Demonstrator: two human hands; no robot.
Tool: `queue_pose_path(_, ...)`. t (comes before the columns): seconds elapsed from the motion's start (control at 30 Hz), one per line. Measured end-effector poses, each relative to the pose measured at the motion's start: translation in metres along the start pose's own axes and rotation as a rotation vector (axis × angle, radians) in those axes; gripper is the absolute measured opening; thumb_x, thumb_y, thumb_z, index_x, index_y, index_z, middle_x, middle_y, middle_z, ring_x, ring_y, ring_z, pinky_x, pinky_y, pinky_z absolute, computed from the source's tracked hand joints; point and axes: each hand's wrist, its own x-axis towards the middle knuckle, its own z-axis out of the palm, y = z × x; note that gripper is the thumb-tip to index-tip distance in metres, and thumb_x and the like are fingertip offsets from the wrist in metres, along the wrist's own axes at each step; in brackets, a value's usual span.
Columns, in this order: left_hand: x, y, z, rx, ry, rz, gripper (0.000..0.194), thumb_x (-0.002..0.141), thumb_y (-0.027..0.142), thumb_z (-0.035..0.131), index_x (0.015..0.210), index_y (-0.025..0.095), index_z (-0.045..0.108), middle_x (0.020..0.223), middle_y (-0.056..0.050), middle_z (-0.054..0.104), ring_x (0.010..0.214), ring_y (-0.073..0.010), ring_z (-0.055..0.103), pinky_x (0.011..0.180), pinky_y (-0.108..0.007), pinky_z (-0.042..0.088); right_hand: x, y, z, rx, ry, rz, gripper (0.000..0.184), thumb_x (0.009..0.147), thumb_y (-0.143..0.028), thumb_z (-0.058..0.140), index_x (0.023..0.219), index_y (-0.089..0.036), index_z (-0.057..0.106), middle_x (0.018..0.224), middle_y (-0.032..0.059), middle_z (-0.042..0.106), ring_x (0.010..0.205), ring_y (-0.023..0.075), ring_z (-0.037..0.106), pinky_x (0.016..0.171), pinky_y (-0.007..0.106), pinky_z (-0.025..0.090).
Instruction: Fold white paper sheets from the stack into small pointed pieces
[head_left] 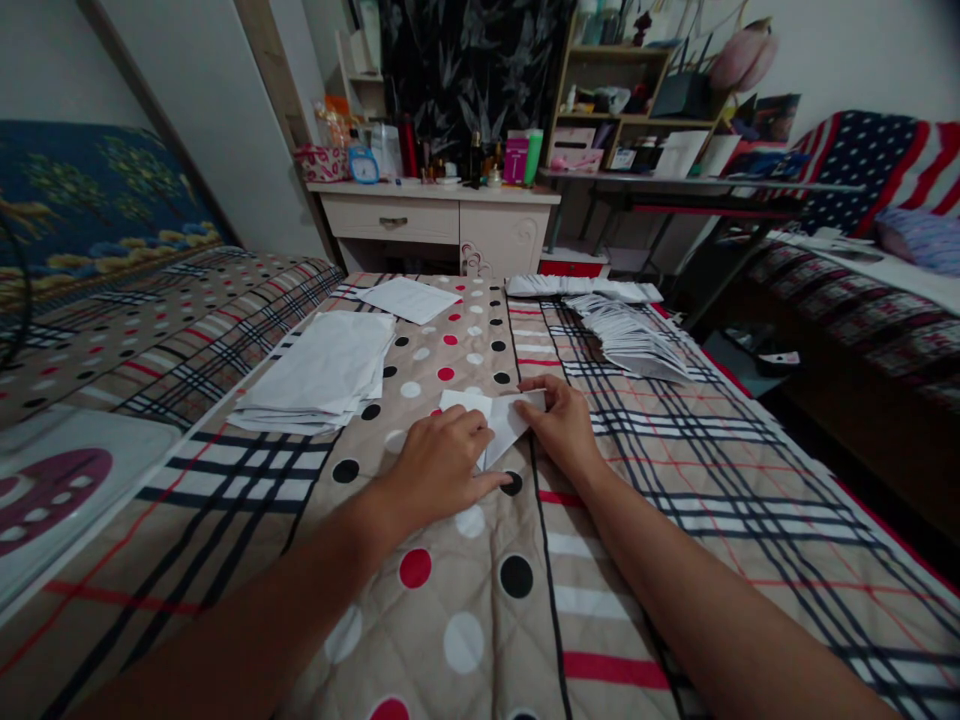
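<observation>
— Two hands meet at one folded paper [504, 428]. Where is it from the paper stack [315, 372]?

— Right of the stack and nearer the person, on the quilt [465, 575].

— Which hand is closer to the stack?

— The left hand [446, 450]; it covers the paper's stack-side and near edges. The right hand [559, 420] takes the end away from the stack.

— And the fingers?

— Right: thumb and forefinger pinched narrow on that far corner. Left: fingers bent over the paper, thumb spread well off them; whether they grip or only press, I cannot tell.

— The paper's long axis?

— Partly hidden. The half showing slants, its upper end farther from the stack and from the person.

— Anything else?

— A loose sheet [411, 299] just past the stack, and a fan of folded papers [637, 338] well to its right.
</observation>
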Motion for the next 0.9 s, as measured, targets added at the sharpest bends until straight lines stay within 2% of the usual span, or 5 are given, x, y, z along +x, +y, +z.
queue_pose_path(0.2, 0.001, 0.013, -0.003, 0.05, -0.072, -0.052, 0.014, 0.085, 0.022, 0.057, 0.094, 0.016, 0.067, 0.095, -0.011, 0.069, 0.091, -0.0268, 0.062, 0.068, -0.035, 0.048, 0.0, -0.004, 0.0, 0.097, 0.024, 0.068, 0.023, 0.067, -0.023, 0.065, 0.089, -0.017, 0.065, 0.07, 0.001, 0.064, 0.056, 0.0152, 0.056, 0.049, 0.025, 0.042)
queue_pose_path(0.37, 0.001, 0.007, -0.001, -0.007, -0.112, -0.125, 0.034, 0.08, 0.001, 0.049, 0.102, 0.017, 0.07, 0.09, -0.01, 0.074, 0.077, -0.0227, 0.067, 0.065, -0.033, 0.05, -0.003, -0.01, -0.002, 0.203, 0.003, 0.068, 0.023, 0.072, -0.032, 0.069, 0.089, -0.017, 0.064, 0.065, -0.0004, 0.062, 0.053, 0.0139, 0.055, 0.047, 0.025, 0.044)
queue_pose_path(0.6, 0.012, -0.029, 0.007, -1.108, 0.415, -0.625, 0.017, 0.075, 0.027, 0.071, 0.089, 0.017, 0.075, 0.087, -0.005, 0.075, 0.072, -0.0182, 0.069, 0.069, -0.031, 0.057, -0.003, -0.013, -0.005, 0.437, 0.068, 0.039, 0.045, 0.086, -0.059, 0.053, 0.111, -0.022, 0.056, 0.099, 0.0031, 0.065, 0.063, 0.0106, 0.061, 0.05, 0.021, 0.045)
queue_pose_path(0.73, 0.015, -0.032, 0.012, -1.649, 0.388, -0.779, 0.029, 0.065, 0.026, 0.081, 0.088, 0.013, 0.071, 0.089, -0.007, 0.074, 0.068, -0.0126, 0.067, 0.067, -0.026, 0.058, -0.001, -0.011, -0.004, 0.408, 0.008, 0.016, 0.047, 0.079, -0.058, 0.062, 0.108, -0.021, 0.059, 0.104, 0.0065, 0.066, 0.082, 0.0169, 0.064, 0.062, 0.025, 0.051)
queue_pose_path(0.9, 0.014, -0.028, 0.017, -1.738, 0.293, -0.853, 0.026, 0.064, 0.019, 0.082, 0.085, 0.01, 0.07, 0.085, -0.007, 0.074, 0.065, -0.0105, 0.067, 0.062, -0.021, 0.058, -0.005, -0.015, -0.001, 0.546, -0.164, 0.063, 0.048, 0.066, -0.048, 0.078, 0.102, -0.02, 0.061, 0.092, 0.0043, 0.071, 0.079, 0.0187, 0.066, 0.068, 0.029, 0.053)
